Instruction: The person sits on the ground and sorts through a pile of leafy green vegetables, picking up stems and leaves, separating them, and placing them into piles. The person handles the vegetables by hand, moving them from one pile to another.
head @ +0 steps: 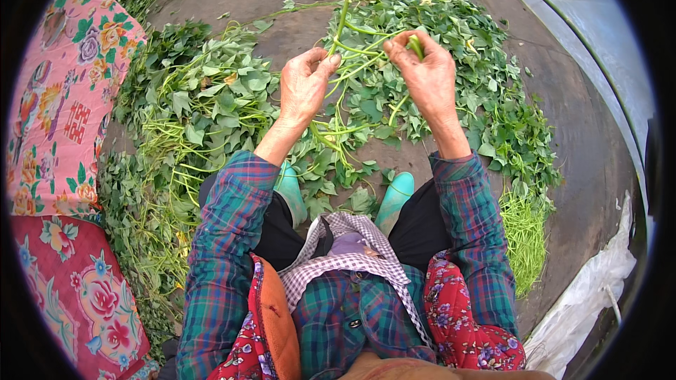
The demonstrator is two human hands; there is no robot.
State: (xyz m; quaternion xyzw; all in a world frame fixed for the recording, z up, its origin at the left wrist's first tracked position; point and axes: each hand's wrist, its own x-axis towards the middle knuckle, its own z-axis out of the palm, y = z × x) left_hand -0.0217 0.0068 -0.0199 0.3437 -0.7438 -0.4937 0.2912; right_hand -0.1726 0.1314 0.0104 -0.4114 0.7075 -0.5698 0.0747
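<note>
My left hand (307,82) pinches a thick green vine stem (344,13) between thumb and fingers; the stem rises to the top edge and bears thinner side stalks. To its right, my right hand (425,68) is closed on a short piece of green stalk (416,47), which shows between thumb and fingers. Below and behind both hands lies a heap of leafy green vines (454,21), apparently sweet potato vines. Some leafless stalks (338,137) hang or lie below my left hand; which, I cannot tell.
Another vine pile (227,74) spreads at the left beside pink floral cloth (58,163) and red floral cloth (100,295). Trimmed green stalks (523,237) lie in a heap at the right. White plastic sheet (586,295) is at the lower right. My turquoise boots (396,195) stand among leaves.
</note>
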